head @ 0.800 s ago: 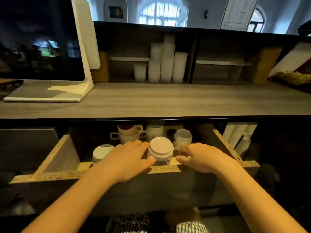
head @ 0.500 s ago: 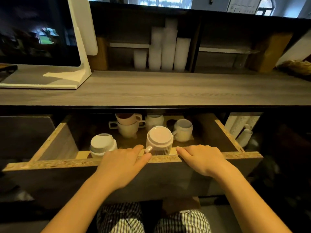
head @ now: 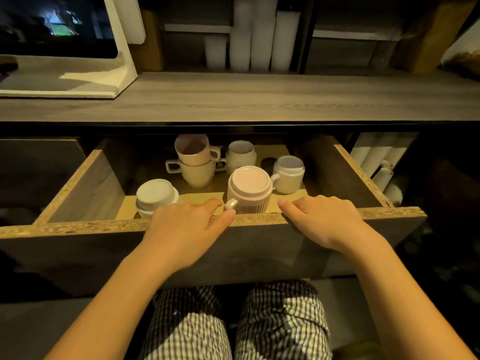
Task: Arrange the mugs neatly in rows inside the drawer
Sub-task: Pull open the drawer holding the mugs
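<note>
The wooden drawer (head: 78,226) stands pulled out below the counter. Both hands grip its front edge: my left hand (head: 185,227) left of centre, my right hand (head: 322,219) right of centre, fingers curled over the rim. Inside, a ribbed pink mug (head: 249,189) sits upside down just behind the rim, between my hands. A white mug (head: 155,196) lies inverted at the front left. Two mugs (head: 194,162) are stacked upright at the back. A white mug (head: 241,153) stands behind, and another (head: 289,174) is at the right.
A grey wooden counter (head: 259,97) overhangs the drawer's back. A white monitor stand (head: 85,81) sits at the counter's left. Stacks of white paper cups (head: 257,35) stand on the shelf behind. More cup stacks (head: 376,154) lean right of the drawer. My checked trousers (head: 233,323) are below.
The drawer has slid out toward me with both hands on its front edge, showing more of the mugs inside. The view has tilted downward.
</note>
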A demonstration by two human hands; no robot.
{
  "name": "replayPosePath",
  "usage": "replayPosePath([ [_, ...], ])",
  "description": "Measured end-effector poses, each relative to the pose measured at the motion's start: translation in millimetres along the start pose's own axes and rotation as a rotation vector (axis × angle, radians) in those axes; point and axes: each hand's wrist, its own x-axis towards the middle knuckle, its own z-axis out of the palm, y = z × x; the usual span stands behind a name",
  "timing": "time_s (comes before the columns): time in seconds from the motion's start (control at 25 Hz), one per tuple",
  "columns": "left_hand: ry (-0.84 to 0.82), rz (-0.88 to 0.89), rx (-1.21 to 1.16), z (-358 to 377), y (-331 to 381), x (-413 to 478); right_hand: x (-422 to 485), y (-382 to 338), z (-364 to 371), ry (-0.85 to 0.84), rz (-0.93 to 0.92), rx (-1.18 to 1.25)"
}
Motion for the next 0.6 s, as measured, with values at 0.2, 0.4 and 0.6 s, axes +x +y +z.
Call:
replayPosePath([
  [0.2, 0.0, -0.01, 0.011, 0, 13, -32, -34, -3, 2, -0.014, 0.024, 0.008],
  [0.4, 0.017, -0.015, -0.006, -1, 15, -61, -63, -12, 9, 0.003, -0.014, -0.011],
  [0.6, 0.022, -0.002, 0.017, -1, 16, -58, -58, -7, 8, -0.046, 0.003, 0.024],
])
